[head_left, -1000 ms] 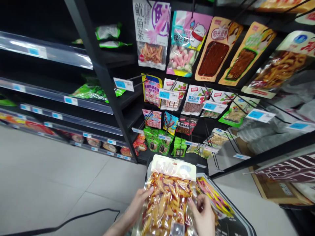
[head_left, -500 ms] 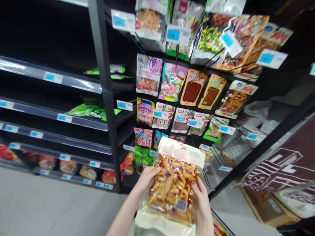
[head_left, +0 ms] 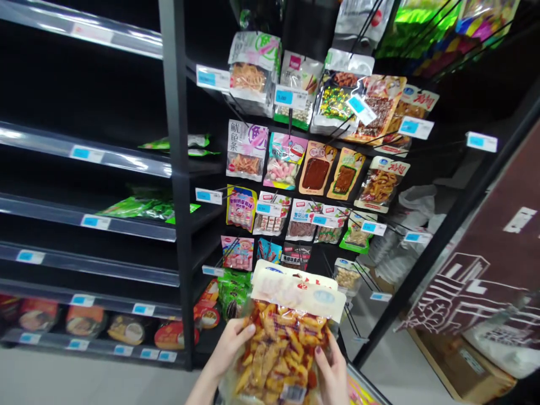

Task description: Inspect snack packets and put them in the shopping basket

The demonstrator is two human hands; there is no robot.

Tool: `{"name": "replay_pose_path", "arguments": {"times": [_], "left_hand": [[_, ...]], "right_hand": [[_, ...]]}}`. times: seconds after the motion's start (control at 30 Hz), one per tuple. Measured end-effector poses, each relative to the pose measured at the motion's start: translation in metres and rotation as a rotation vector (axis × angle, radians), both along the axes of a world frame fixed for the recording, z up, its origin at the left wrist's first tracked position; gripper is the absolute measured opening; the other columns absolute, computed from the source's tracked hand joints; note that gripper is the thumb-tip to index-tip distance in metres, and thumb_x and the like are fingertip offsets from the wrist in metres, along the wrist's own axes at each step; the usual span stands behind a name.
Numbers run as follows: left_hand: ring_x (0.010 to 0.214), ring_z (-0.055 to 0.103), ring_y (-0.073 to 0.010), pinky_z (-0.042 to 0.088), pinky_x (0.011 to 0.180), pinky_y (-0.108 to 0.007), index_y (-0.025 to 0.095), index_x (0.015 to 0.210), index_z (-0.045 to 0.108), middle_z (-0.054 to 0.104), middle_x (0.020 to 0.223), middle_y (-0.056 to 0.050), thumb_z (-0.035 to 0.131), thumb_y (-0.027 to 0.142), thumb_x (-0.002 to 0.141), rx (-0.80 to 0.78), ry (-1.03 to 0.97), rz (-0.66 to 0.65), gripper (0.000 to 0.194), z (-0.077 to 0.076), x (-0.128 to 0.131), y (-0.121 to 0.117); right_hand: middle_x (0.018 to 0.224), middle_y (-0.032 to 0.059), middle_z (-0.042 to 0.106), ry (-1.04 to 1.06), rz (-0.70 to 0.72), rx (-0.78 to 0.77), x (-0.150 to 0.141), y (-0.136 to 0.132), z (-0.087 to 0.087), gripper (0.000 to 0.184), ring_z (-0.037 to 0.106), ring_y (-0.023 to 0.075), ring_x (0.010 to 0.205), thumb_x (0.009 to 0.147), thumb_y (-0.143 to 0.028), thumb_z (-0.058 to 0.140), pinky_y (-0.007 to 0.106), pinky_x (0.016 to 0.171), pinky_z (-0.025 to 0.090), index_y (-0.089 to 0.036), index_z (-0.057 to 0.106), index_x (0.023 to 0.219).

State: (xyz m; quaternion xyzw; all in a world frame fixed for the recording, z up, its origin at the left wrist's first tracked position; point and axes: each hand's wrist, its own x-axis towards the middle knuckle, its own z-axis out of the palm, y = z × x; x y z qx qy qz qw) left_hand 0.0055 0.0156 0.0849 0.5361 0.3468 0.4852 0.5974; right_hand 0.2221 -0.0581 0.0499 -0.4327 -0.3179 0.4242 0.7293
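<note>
Fingers point(head_left: 243, 336) of both your hands are grasping a pack point(head_left: 274, 349), your left hand point(head_left: 225, 350) at its left edge, your right hand point(head_left: 334, 368) at its right. Each thumb point(head_left: 324, 364) presses on the front face; the other fingers go round behind, mostly hidden. So the pack sits between your palms, neither hand clearly nearer to it, its long axis running away from you: barcode label point(head_left: 293, 392) at the near end, pale header point(head_left: 295, 295) at the far end, toward the rack. Behind that header you have a second header point(head_left: 262, 268) peeping out (probably another pack held with the first, though its body is hidden).

Low beside your right hand, yellow and pink packets point(head_left: 358, 392) show partly. Beyond the pack's far left corner are green bags point(head_left: 231, 293); past its right corner hangs a nut pouch point(head_left: 348, 277). Above them, snacks point(head_left: 282, 160) hang in rows on the rack. Left of its post point(head_left: 172, 140), shelves point(head_left: 105, 269) carry bowls point(head_left: 126, 329) at the bottom.
</note>
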Motion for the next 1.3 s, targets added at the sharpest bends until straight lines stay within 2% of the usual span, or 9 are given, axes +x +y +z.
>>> {"name": "replay_pose_path", "arguments": {"times": [0.17,0.3,0.47,0.7,0.87,1.03,1.2,1.3], "left_hand": [[0.065,0.050,-0.0173,0.040,0.061,-0.024,0.013,0.060,0.061,0.058,0.061,-0.002,0.063,0.054,0.064,0.017,-0.008,0.011,0.041,-0.005,-0.003,0.005],[0.067,0.051,-0.0176,0.040,0.062,-0.024,0.013,0.061,0.063,0.060,0.064,-0.003,0.064,0.053,0.064,0.031,-0.003,0.012,0.041,-0.004,-0.004,0.006],[0.069,0.051,-0.0182,0.041,0.063,-0.024,0.013,0.062,0.063,0.060,0.065,-0.003,0.065,0.052,0.064,0.032,0.002,0.034,0.039,-0.005,-0.003,0.005],[0.063,0.051,-0.0172,0.039,0.058,-0.024,0.012,0.060,0.062,0.057,0.059,-0.003,0.061,0.052,0.067,0.069,0.011,-0.049,0.041,-0.003,-0.004,0.006],[0.063,0.049,-0.0169,0.039,0.058,-0.024,0.012,0.059,0.062,0.057,0.060,-0.003,0.063,0.053,0.065,0.058,0.026,-0.014,0.042,-0.003,-0.004,0.004],[0.066,0.051,-0.0181,0.040,0.061,-0.024,0.012,0.061,0.063,0.060,0.063,-0.003,0.064,0.055,0.062,0.042,0.031,0.006,0.043,0.001,-0.004,0.002],[0.073,0.055,-0.0217,0.043,0.070,-0.027,0.012,0.072,0.068,0.065,0.070,-0.006,0.064,0.056,0.062,0.037,0.078,-0.089,0.045,0.007,-0.012,0.001],[0.077,0.057,-0.0230,0.044,0.074,-0.029,0.012,0.084,0.069,0.067,0.075,-0.006,0.068,0.052,0.060,0.033,0.007,-0.181,0.046,0.005,-0.017,0.002]], "right_hand": [[0.119,0.0113,0.059,-0.017,-0.018,-0.031,0.001,0.005,-0.008,0.053,0.050,0.0279,0.113,0.067,-0.036,0.072,0.043,0.095,0.039,-0.019,0.057,0.114],[0.120,0.0100,0.059,-0.021,-0.015,-0.052,-0.002,0.001,-0.003,0.053,0.051,0.0266,0.113,0.068,-0.037,0.071,0.040,0.093,0.041,-0.020,0.056,0.116],[0.115,0.0090,0.062,0.010,-0.037,-0.071,-0.005,0.000,0.003,0.057,0.059,0.0260,0.102,0.065,-0.039,0.072,0.038,0.085,0.048,-0.022,0.055,0.117],[0.119,0.0105,0.059,-0.018,-0.042,-0.081,-0.003,-0.001,-0.002,0.064,0.053,0.0275,0.111,0.066,-0.038,0.071,0.041,0.092,0.043,-0.021,0.049,0.124],[0.120,0.0098,0.058,-0.016,-0.030,-0.085,-0.005,-0.004,0.003,0.068,0.052,0.0266,0.111,0.068,-0.038,0.070,0.040,0.093,0.041,-0.022,0.044,0.129],[0.122,0.0105,0.057,-0.031,-0.041,-0.084,-0.008,-0.005,0.007,0.064,0.052,0.0275,0.112,0.067,-0.038,0.070,0.041,0.092,0.042,-0.021,0.049,0.125],[0.125,0.0115,0.055,-0.059,-0.084,-0.087,-0.009,-0.003,0.007,0.061,0.052,0.0274,0.112,0.065,-0.039,0.071,0.043,0.095,0.039,-0.020,0.054,0.119],[0.126,0.0107,0.054,-0.092,-0.085,-0.075,-0.010,-0.001,0.006,0.058,0.050,0.0268,0.114,0.065,-0.039,0.071,0.041,0.095,0.039,-0.020,0.055,0.117]]}}
